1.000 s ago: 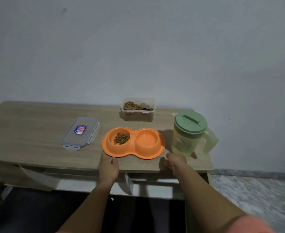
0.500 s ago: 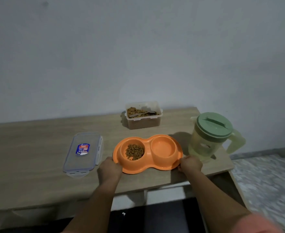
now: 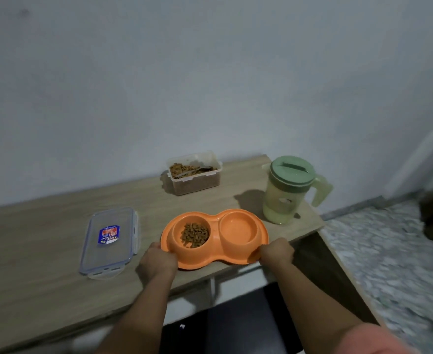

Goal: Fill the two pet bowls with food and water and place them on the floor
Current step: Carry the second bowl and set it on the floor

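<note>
An orange double pet bowl sits near the front edge of the wooden table. Its left cup holds brown kibble; its right cup looks glossy, and I cannot tell whether water is in it. My left hand grips the bowl's left rim and my right hand grips its right rim. A pale green water jug with a green lid stands at the table's right end. An open clear container of kibble stands behind the bowl.
A clear container lid with a blue label lies on the table left of the bowl. A plain wall rises behind the table. Speckled floor lies to the right, past the table's end. A dark gap shows under the table.
Both hands moved from the table's front edge onto the bowl's two ends and closed on its rim. The view shifted and tilted; the bowl now lies nearer the front edge.
</note>
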The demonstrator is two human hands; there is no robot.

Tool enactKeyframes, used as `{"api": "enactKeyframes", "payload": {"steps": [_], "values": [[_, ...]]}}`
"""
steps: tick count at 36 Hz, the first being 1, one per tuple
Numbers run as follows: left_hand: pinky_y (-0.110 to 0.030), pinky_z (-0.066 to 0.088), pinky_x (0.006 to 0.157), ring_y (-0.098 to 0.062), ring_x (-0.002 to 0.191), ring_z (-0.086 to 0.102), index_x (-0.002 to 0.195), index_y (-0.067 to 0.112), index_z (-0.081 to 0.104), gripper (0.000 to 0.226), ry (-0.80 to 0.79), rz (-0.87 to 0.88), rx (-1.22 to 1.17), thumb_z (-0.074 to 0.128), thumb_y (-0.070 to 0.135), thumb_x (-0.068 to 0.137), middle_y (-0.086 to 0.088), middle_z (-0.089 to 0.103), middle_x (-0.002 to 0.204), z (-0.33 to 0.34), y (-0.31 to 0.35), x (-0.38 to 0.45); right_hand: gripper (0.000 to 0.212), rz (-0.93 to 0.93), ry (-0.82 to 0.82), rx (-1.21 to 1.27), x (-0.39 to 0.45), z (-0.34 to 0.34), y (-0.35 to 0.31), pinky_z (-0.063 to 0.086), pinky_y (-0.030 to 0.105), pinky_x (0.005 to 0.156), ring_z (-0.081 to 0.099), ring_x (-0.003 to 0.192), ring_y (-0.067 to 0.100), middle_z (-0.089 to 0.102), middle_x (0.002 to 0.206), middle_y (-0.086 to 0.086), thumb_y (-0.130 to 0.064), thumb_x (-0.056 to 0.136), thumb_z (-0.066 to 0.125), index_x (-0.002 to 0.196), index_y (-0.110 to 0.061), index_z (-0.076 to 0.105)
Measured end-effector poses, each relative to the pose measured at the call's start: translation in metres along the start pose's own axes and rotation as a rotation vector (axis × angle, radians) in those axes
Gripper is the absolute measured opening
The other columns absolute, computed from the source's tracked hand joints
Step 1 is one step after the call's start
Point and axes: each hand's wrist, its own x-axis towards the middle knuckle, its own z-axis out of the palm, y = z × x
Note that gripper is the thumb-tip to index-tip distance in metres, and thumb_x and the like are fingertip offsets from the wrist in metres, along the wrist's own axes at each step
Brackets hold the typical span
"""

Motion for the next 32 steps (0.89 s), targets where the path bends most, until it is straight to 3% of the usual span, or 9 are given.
{"api": "enactKeyframes", "payload": {"steps": [3, 7, 12, 16, 22, 26, 28, 32], "values": [[-0.037, 0.048, 0.086, -0.033, 0.099, 0.063, 0.108, 0.016, 0.064, 0.023, 0.004, 0.012, 0.000, 0.051, 0.014, 0.088, -0.012, 0.068, 0.105, 0.000, -0.001, -0.015, 0.019, 0.008, -0.004, 0.041, -0.008, -0.009, 0.014, 0.055, 0.034, 0.071, 0.067, 0.092, 0.030, 0.068, 0.101, 0.018, -0.014, 0.083, 0.063, 0.096, 0.000, 0.066], [-0.038, 0.049, 0.087, -0.035, 0.101, 0.062, 0.109, 0.015, 0.064, 0.026, -0.010, -0.002, -0.049, 0.051, 0.012, 0.087, -0.014, 0.067, 0.108, 0.002, -0.001, -0.038, 0.019, 0.026, 0.005, 0.111, -0.018, -0.027, 0.033, 0.054, 0.035, 0.072, 0.066, 0.093, 0.031, 0.067, 0.101, 0.019, -0.011, 0.083, 0.062, 0.096, 0.002, 0.066], [-0.039, 0.045, 0.084, -0.036, 0.107, 0.059, 0.112, 0.013, 0.064, 0.028, -0.011, 0.000, -0.089, 0.053, 0.007, 0.087, -0.015, 0.066, 0.112, 0.008, 0.004, -0.078, 0.012, 0.034, 0.026, 0.152, -0.028, -0.056, 0.063, 0.043, 0.028, 0.055, 0.052, 0.058, 0.016, 0.061, 0.083, 0.013, -0.005, 0.085, 0.057, 0.074, -0.002, 0.060], [-0.040, 0.050, 0.085, -0.037, 0.105, 0.060, 0.111, 0.005, 0.065, 0.027, -0.025, 0.034, -0.145, 0.054, 0.002, 0.086, -0.019, 0.067, 0.110, 0.015, 0.003, -0.116, 0.013, 0.026, 0.067, 0.158, -0.036, -0.084, 0.088, 0.045, 0.030, 0.064, 0.064, 0.088, 0.030, 0.064, 0.096, 0.016, -0.005, 0.084, 0.058, 0.092, 0.001, 0.064], [-0.039, 0.050, 0.090, -0.038, 0.110, 0.059, 0.113, 0.004, 0.066, 0.031, -0.021, 0.016, -0.212, 0.053, 0.001, 0.085, -0.022, 0.065, 0.115, 0.023, 0.003, -0.179, 0.003, -0.015, 0.072, 0.139, -0.046, -0.130, 0.128, 0.044, 0.030, 0.062, 0.057, 0.075, 0.027, 0.064, 0.090, 0.015, -0.005, 0.083, 0.056, 0.081, -0.004, 0.057], [-0.037, 0.049, 0.091, -0.037, 0.111, 0.059, 0.112, 0.004, 0.066, 0.028, -0.023, 0.020, -0.245, 0.053, 0.001, 0.087, -0.021, 0.066, 0.115, 0.028, 0.008, -0.215, 0.026, -0.009, 0.101, 0.188, -0.046, -0.156, 0.152, 0.042, 0.029, 0.064, 0.053, 0.074, 0.027, 0.052, 0.075, 0.010, -0.005, 0.083, 0.056, 0.061, -0.009, 0.043], [-0.035, 0.047, 0.092, -0.035, 0.113, 0.059, 0.113, 0.004, 0.066, 0.028, -0.023, 0.048, -0.226, 0.052, 0.003, 0.088, -0.020, 0.066, 0.116, 0.031, 0.010, -0.231, 0.030, -0.018, 0.108, 0.206, -0.046, -0.167, 0.163, 0.041, 0.030, 0.063, 0.051, 0.073, 0.028, 0.052, 0.077, 0.012, -0.006, 0.079, 0.058, 0.058, -0.012, 0.038], [-0.034, 0.046, 0.084, -0.034, 0.112, 0.058, 0.113, 0.004, 0.064, 0.029, -0.038, 0.066, -0.218, 0.051, 0.001, 0.088, -0.019, 0.065, 0.116, 0.041, 0.018, -0.258, 0.022, -0.022, 0.108, 0.197, -0.042, -0.192, 0.183, 0.044, 0.029, 0.058, 0.059, 0.071, 0.030, 0.064, 0.082, 0.017, -0.005, 0.077, 0.057, 0.059, -0.009, 0.046]]}}
